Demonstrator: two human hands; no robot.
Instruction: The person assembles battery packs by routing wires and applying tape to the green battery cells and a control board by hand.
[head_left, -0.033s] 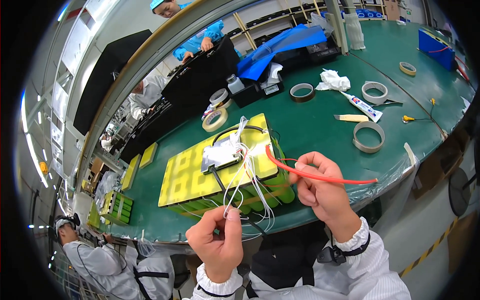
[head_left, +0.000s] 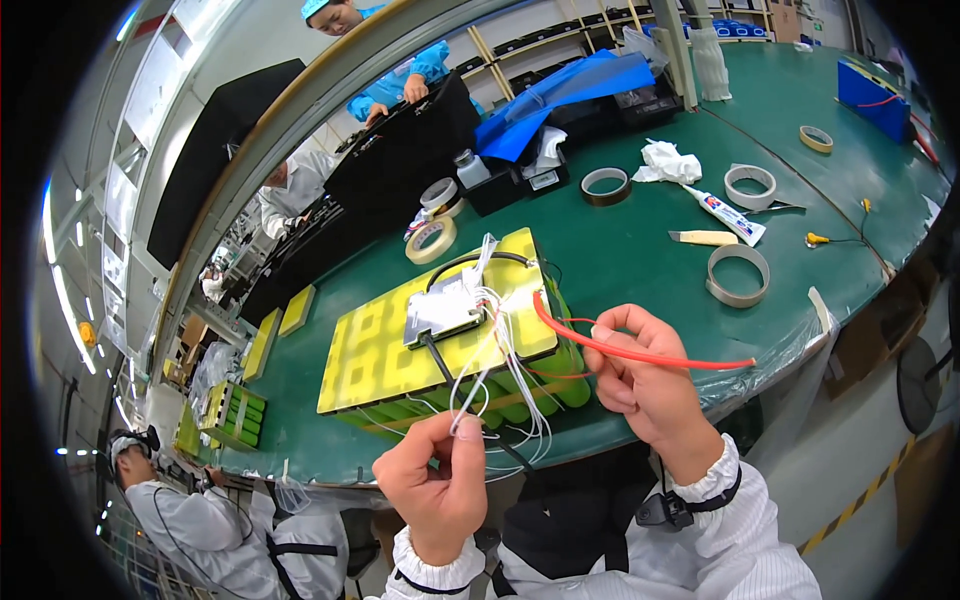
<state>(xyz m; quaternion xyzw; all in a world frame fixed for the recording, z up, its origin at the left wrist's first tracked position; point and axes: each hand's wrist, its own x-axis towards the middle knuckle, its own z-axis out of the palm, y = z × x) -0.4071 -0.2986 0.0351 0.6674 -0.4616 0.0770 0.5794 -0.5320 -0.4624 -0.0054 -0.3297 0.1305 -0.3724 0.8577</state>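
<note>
A battery pack (head_left: 375, 345) lies on the green bench, with yellow top sheets and green cylindrical cells along its side. A metal-cased circuit board (head_left: 440, 312) sits on top, and a bundle of thin white wires (head_left: 508, 350) hangs from it over the near edge. My left hand (head_left: 440, 485) pinches white wires below that edge. At the pack's right end, my right hand (head_left: 645, 385) is closed, with a thin red wire (head_left: 560, 376) running into its fingers. A thick red cable (head_left: 700, 363) crosses in front of these fingers, its free end pointing right.
Tape rolls (head_left: 738, 275), a glue tube (head_left: 725, 214), a knife (head_left: 700, 237) and crumpled tissue (head_left: 667, 162) lie on the right of the bench (head_left: 640, 260). Behind stands a black case (head_left: 405, 150), where a person in blue (head_left: 430, 65) works. Another person (head_left: 215, 525) sits at left.
</note>
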